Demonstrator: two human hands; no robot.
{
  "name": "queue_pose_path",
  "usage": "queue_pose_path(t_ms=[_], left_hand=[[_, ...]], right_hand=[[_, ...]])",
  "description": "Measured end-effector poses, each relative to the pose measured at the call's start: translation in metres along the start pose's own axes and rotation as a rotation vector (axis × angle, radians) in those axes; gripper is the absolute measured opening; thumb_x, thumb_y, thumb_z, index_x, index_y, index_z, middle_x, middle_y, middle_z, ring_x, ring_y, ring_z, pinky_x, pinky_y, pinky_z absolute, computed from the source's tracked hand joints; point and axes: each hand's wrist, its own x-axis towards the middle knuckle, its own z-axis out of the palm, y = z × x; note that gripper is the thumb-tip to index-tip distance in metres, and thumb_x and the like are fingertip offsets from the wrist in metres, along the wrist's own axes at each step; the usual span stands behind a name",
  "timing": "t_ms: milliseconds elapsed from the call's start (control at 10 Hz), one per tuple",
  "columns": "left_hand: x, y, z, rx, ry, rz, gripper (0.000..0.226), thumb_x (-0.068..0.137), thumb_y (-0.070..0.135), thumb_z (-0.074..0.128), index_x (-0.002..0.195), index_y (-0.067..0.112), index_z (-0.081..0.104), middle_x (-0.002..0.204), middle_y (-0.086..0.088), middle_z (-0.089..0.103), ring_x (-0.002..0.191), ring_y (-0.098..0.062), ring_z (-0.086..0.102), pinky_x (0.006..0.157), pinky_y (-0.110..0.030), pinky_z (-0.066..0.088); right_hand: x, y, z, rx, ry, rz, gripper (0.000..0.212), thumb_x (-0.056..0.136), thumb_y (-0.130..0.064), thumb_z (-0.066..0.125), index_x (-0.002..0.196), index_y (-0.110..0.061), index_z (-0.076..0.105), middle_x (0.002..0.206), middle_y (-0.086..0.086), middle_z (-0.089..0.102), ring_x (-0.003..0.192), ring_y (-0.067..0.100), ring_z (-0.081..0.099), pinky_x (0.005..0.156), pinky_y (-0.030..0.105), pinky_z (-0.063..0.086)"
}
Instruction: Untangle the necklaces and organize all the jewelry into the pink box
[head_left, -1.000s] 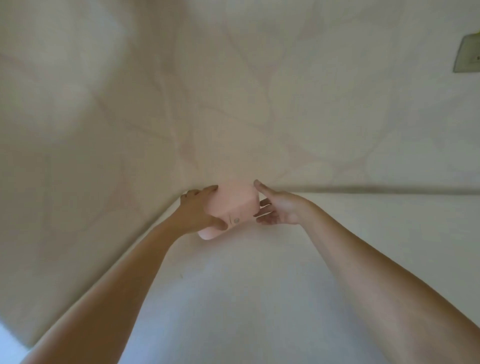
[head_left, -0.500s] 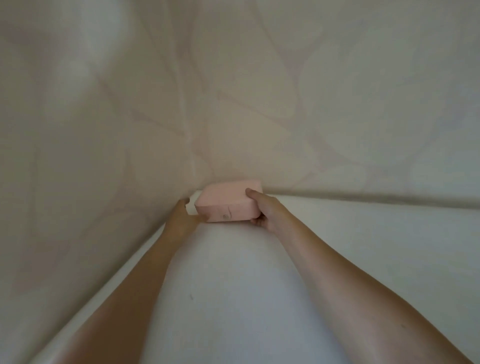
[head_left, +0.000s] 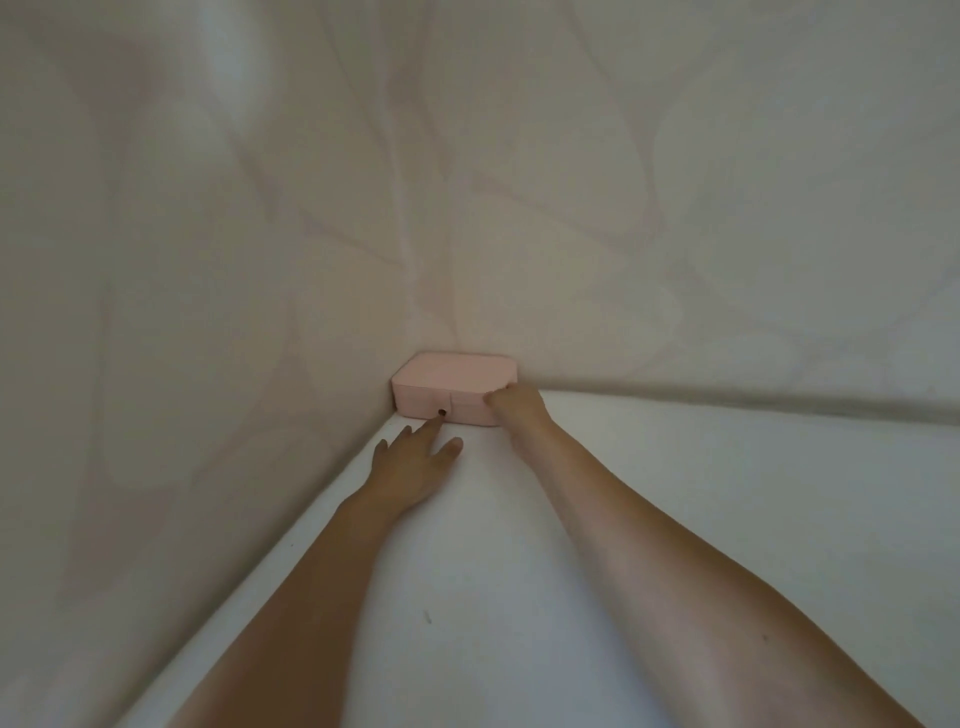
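The pink box (head_left: 454, 382) sits closed and flat in the far corner of the white table (head_left: 519, 571), pushed against both walls. A small dark button shows on its front face. My left hand (head_left: 410, 462) lies flat on the table just in front of the box, fingers straight, the index fingertip at the button. My right hand (head_left: 514, 405) is at the box's front right corner with its fingers curled against the edge. No necklaces or other jewelry are in view.
Two pale walls (head_left: 675, 234) with a faint leaf pattern meet in the corner behind the box. The table's left edge runs along the left wall. A tiny dark speck (head_left: 428, 617) lies on the table nearer to me.
The box went from being held tilted in both hands to resting flat in the corner. My left hand let go and now lies flat on the table.
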Motion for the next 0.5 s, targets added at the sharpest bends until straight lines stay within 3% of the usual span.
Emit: queue_pose_path(t_ms=[100, 200, 300, 400, 500], left_hand=[[0.004, -0.001, 0.002, 0.032, -0.008, 0.026, 0.057, 0.099, 0.051, 0.017, 0.151, 0.032, 0.002, 0.158, 0.001, 0.016, 0.146, -0.018, 0.006, 0.117, -0.041, 0.000], [0.005, 0.002, 0.002, 0.069, -0.015, 0.037, 0.055, 0.100, 0.049, 0.013, 0.151, 0.032, -0.001, 0.159, 0.006, 0.012, 0.146, -0.018, 0.005, 0.117, -0.042, -0.001], [0.004, 0.002, 0.001, 0.067, -0.017, 0.027, 0.054, 0.100, 0.049, 0.012, 0.151, 0.033, 0.001, 0.159, 0.006, 0.012, 0.146, -0.018, 0.005, 0.117, -0.041, -0.001], [0.001, 0.001, 0.000, 0.066, -0.031, 0.037, 0.055, 0.100, 0.049, 0.013, 0.151, 0.033, 0.000, 0.159, 0.005, 0.012, 0.146, -0.019, 0.006, 0.117, -0.041, 0.000], [0.002, 0.002, -0.006, 0.080, -0.060, 0.032, 0.058, 0.100, 0.049, 0.018, 0.151, 0.031, -0.001, 0.159, 0.003, 0.011, 0.146, -0.019, 0.006, 0.117, -0.039, 0.001]], right_hand=[[0.003, 0.004, 0.000, 0.068, -0.073, -0.041, 0.048, 0.084, -0.003, 0.052, 0.132, 0.000, 0.047, 0.130, 0.015, 0.054, 0.114, 0.026, 0.053, 0.090, 0.031, 0.045], [0.009, 0.016, -0.010, 0.114, -0.137, -0.081, 0.051, 0.083, 0.003, 0.046, 0.134, -0.003, 0.048, 0.130, 0.011, 0.056, 0.118, 0.024, 0.053, 0.104, 0.041, 0.042], [0.007, 0.017, -0.016, 0.172, -0.214, -0.060, 0.051, 0.084, 0.003, 0.047, 0.135, -0.003, 0.047, 0.130, 0.010, 0.057, 0.118, 0.024, 0.054, 0.104, 0.042, 0.042], [-0.014, 0.009, -0.030, 0.164, -0.337, -0.044, 0.045, 0.089, -0.006, 0.055, 0.133, -0.006, 0.049, 0.124, 0.001, 0.056, 0.106, 0.014, 0.054, 0.085, 0.026, 0.046], [-0.032, 0.003, -0.061, 0.144, -0.393, -0.034, 0.052, 0.087, -0.013, 0.064, 0.135, -0.010, 0.045, 0.127, -0.003, 0.048, 0.110, 0.017, 0.047, 0.092, 0.025, 0.041]])
